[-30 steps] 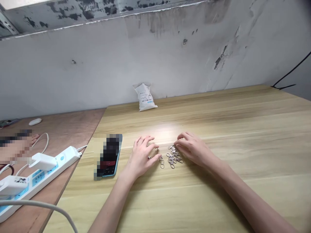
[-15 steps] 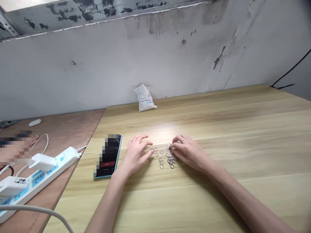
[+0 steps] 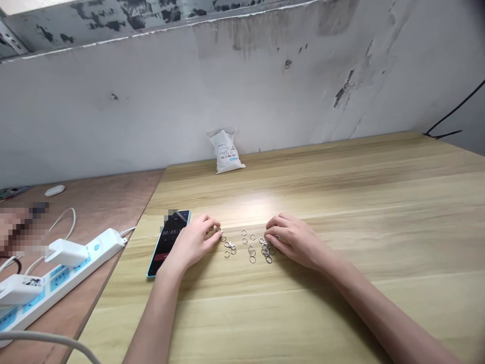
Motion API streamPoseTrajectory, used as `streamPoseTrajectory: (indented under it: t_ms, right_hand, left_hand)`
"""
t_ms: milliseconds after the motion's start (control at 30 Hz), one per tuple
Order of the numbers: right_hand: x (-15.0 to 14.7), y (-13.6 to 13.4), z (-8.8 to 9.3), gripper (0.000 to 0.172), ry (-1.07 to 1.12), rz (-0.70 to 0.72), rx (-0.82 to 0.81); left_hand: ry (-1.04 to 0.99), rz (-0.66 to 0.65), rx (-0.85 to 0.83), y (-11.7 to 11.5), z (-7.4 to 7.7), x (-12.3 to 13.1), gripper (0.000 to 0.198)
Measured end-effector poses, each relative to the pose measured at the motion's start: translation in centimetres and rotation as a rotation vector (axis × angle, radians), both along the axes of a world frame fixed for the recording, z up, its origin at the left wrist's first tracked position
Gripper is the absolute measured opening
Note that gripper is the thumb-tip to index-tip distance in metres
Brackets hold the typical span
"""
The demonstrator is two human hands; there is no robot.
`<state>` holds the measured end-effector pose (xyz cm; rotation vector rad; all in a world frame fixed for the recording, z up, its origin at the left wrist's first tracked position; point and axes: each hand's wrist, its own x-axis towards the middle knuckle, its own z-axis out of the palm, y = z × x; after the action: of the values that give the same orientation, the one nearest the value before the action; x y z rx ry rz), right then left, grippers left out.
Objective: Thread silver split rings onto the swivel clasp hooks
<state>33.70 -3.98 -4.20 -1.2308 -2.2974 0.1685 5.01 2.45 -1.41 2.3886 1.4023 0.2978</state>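
Observation:
My left hand is at the left end of the metal pieces, thumb and forefinger close together at a small ring; whether it grips the ring is too small to tell. Just right of those fingertips lie a silver clasp and a few rings. Several loose rings form a short column in the middle. My right hand has its fingers curled and drawn together at the pile of silver clasps. What its fingertips hold, if anything, is hidden.
A phone showing a timer lies partly behind my left wrist. A white packet leans near the wall. Further left are a power strip with plugs and cables, a white oval object and a blurred hand.
My left hand has moved left, uncovering a clasp and rings, and its fingers have come together. My right hand has shifted slightly, its fingers now closer together; a clasp beside its fingertips no longer shows.

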Motion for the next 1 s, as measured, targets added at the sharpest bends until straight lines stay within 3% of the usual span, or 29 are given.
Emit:
streamPoseTrajectory:
  t_ms: [300, 533, 800, 900, 1000]
  right_hand:
    - [-0.1, 0.0, -0.1, 0.023, 0.012, -0.033, -0.004]
    - [-0.1, -0.1, -0.2, 0.024, 0.029, -0.028, 0.024]
    - [-0.2, 0.0, -0.5, 0.026, 0.035, -0.024, 0.023]
    - [-0.4, 0.1, -0.5, 0.026, 0.055, -0.02, 0.021]
    - [-1.2, -0.2, -0.2, 0.026, 0.192, -0.027, 0.001]
  left_hand:
    - [-0.021, -0.012, -0.028, -0.1, 0.2, 0.2, 0.02]
    - [-0.063, -0.11, -0.051, -0.3, 0.5, 0.4, 0.014]
    - [-0.086, -0.094, -0.057, -0.3, 0.4, 0.6, 0.013]
    - [-0.245, -0.09, -0.092, -0.5, 1.0, 0.9, 0.017]
    - [-0.544, -0.058, -0.16, -0.9, 1.4, 1.8, 0.018]
